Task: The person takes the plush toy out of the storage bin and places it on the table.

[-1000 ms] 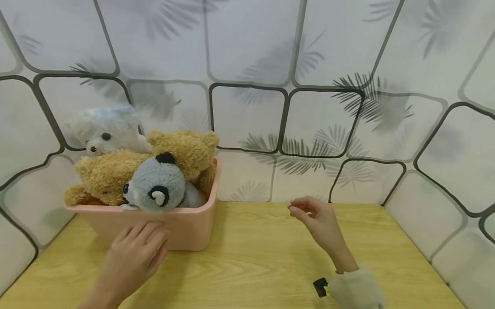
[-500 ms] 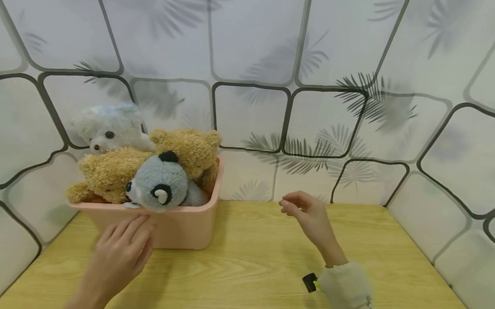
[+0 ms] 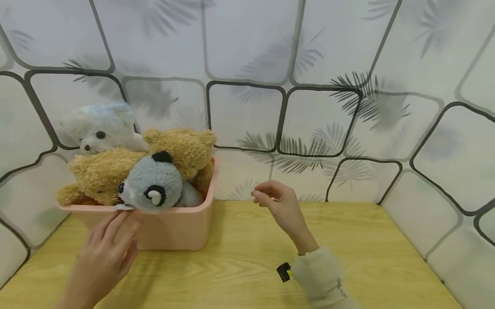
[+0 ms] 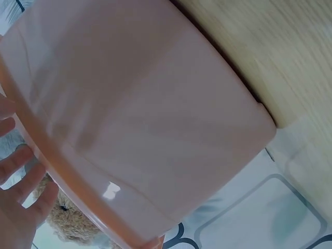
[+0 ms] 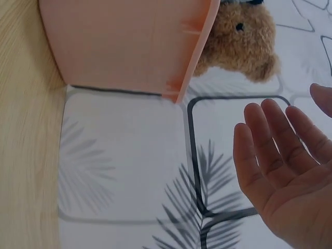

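Note:
A pink plastic bin (image 3: 175,229) stands at the back left of the table, heaped with plush toys. A grey plush with black ears (image 3: 154,183) leans over its front rim. Behind it are two tan teddy bears (image 3: 107,172) and a white teddy bear (image 3: 103,126). My left hand (image 3: 105,249) is before the bin's front wall, fingers extended up toward the rim; whether they touch it I cannot tell. Over the table, to the right of the bin, my right hand (image 3: 284,212) hangs in the air with loosely bent fingers and holds nothing.
The wooden table (image 3: 243,272) meets a patterned curtain (image 3: 248,118) at the back and sides. A small black tag (image 3: 284,271) is by the right sleeve (image 3: 317,275).
My right hand has moved left toward the bin. The left hand has shifted left and slightly up along the bin's front. The toys look unmoved.

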Available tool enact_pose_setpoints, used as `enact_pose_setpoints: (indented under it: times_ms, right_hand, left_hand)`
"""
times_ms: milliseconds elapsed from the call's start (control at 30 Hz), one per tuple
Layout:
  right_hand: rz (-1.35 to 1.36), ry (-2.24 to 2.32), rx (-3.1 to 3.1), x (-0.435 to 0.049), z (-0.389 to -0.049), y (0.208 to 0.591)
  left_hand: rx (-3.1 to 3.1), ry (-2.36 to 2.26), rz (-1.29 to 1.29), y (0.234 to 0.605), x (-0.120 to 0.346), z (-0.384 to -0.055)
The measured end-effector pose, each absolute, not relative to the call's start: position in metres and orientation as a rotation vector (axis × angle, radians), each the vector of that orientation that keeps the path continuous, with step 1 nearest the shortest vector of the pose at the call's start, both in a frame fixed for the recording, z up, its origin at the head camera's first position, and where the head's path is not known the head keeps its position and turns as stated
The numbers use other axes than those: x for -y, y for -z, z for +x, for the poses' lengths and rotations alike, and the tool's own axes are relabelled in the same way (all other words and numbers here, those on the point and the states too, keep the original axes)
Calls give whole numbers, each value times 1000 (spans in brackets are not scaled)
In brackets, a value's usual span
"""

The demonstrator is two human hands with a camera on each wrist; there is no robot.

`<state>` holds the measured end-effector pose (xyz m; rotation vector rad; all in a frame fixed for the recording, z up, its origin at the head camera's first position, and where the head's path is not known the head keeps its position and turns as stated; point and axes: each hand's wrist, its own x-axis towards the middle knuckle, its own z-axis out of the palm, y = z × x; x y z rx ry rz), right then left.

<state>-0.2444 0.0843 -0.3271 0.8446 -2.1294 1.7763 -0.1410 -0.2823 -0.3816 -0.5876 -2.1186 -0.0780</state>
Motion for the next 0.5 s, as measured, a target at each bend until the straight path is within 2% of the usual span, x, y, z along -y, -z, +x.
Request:
enact_pose_setpoints:
  times_ms: [500]
  right_hand:
    - [942,-1853,2137,-35,-245,320]
  left_hand:
    - [2104,-1,-569,392,287,-148]
